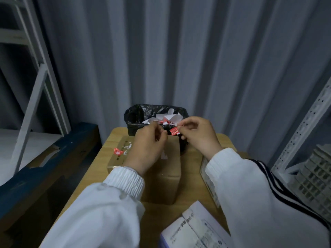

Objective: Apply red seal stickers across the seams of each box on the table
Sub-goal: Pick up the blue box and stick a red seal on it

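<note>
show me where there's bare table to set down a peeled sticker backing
Bare wood runs as a strip between the tall cardboard box and the flat pack at the right edge of the table, and at the far right corner beside the bin. Crowded: the left, with the low box and sticker scraps; near right, the white carton.

Storeroom packing corner, seemingly inside a metal container.
A ribbed steel wall [179, 51] stands behind, with slotted-angle metal shelving [295, 133] to the right and a shelf frame [41, 86] to the left. A small wooden table [116, 135] carries cardboard boxes [166, 176], with a bag-lined waste bin [136, 115] at its far edge.
</note>
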